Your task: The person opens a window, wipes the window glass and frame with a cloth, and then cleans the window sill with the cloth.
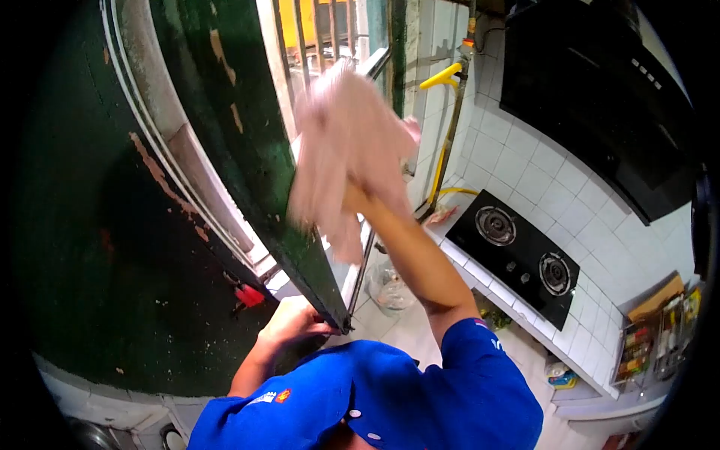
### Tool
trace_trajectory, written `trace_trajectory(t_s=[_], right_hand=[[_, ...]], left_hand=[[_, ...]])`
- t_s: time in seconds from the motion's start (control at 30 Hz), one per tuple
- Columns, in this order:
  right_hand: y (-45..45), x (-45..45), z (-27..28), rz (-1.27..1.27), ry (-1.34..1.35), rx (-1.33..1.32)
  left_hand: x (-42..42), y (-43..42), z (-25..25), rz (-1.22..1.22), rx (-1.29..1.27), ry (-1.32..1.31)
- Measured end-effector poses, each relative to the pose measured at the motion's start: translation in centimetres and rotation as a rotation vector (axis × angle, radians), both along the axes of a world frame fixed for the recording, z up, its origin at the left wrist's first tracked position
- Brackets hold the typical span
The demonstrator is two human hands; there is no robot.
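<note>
A pink cloth (345, 135), smeared by motion, is in my right hand (360, 196), whose fingers are mostly hidden by the fabric. The cloth is raised in front of a bright barred window (315, 37), beside a dark green panel (255, 142) with chipped paint. Whether this panel is a door or a window sash I cannot tell. Low down, my left hand (294, 321) is closed around the panel's lower corner.
On the right, a black two-burner gas stove (517, 255) is set on a white tiled counter (577, 337) below a black range hood (592, 97). A yellow hose (442, 161) runs along a pipe. A clear bowl-like container (391, 289) and a bottle rack (652, 341) stand lower down.
</note>
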State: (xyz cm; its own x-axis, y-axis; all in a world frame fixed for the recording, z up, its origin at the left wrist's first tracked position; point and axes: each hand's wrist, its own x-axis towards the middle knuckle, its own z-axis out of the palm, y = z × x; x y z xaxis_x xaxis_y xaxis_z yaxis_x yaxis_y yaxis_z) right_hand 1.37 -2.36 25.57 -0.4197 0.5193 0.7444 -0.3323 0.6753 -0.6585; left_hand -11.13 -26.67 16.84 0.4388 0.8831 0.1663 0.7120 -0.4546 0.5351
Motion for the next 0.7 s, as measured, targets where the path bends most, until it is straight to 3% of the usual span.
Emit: trace_trajectory(t_s=[0.07, 0.13, 0.2, 0.3, 0.5, 0.6, 0.7], right_hand=[[4.1, 1.4, 0.7, -0.328, -0.167, 0.055], [2.6, 3.2, 3.4, -0.613, -0.070, 0.493], [0.9, 4.7, 4.6, -0.736, 0.083, 0.662], [-2.6, 7.2, 2.0, -0.629, 0.159, 0.318], [-11.7, 12.1, -9.8, -0.433, 0.124, -0.290], [-14.5, 12.1, -12.7, -0.347, 0.064, -0.416], [-15.3, 12.2, -13.0, -0.318, 0.042, -0.447]], left_hand=[[0.4, 0.0, -0.4, 0.004, 0.002, -0.016], [0.6, 0.1, -0.8, -0.026, 0.022, -0.019], [1.1, 0.1, -0.9, -0.036, -0.006, -0.038], [2.4, -0.2, 0.0, -0.013, -0.122, -0.023], [4.3, 0.6, -1.9, -0.123, -0.120, -0.079], [6.3, 1.1, -1.8, -0.256, -0.031, -0.187], [8.1, 2.0, -3.1, -0.305, -0.086, 0.014]])
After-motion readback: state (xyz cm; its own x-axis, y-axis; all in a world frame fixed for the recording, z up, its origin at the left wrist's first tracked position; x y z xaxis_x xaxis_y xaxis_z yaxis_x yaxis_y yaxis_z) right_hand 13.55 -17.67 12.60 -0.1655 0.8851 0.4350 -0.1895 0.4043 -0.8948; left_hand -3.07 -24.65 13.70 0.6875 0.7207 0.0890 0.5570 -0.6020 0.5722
